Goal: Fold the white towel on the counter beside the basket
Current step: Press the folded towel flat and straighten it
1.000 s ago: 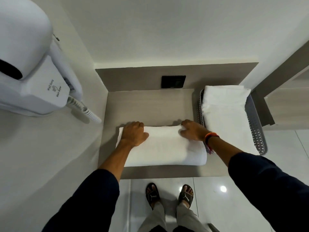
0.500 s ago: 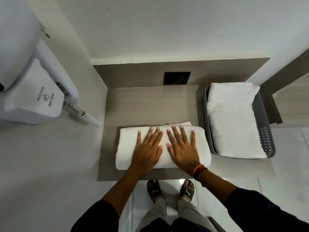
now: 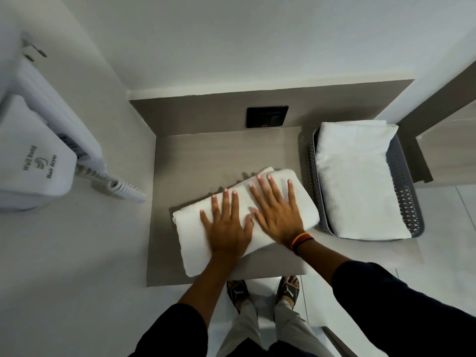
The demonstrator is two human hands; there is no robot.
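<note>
A folded white towel (image 3: 190, 240) lies on the grey counter (image 3: 206, 153), turned askew with its right end farther back and close to the basket. My left hand (image 3: 226, 225) rests flat on its middle with the fingers spread. My right hand (image 3: 278, 210), with a banded wrist, lies flat beside it on the towel's right half, fingers also spread. Neither hand grips the cloth. The grey perforated basket (image 3: 409, 202) stands at the right of the counter and holds another folded white towel (image 3: 358, 181).
A white wall-hung hair dryer (image 3: 38, 155) with a coiled cord (image 3: 123, 189) sticks out from the left wall. A black socket plate (image 3: 267, 116) sits on the back panel. The counter's front edge is just behind my sandalled feet (image 3: 262, 292).
A second ago my hands held the towel's far edge. They then came to lie flat on top, and since then the towel has rotated, its right end swinging back toward the basket.
</note>
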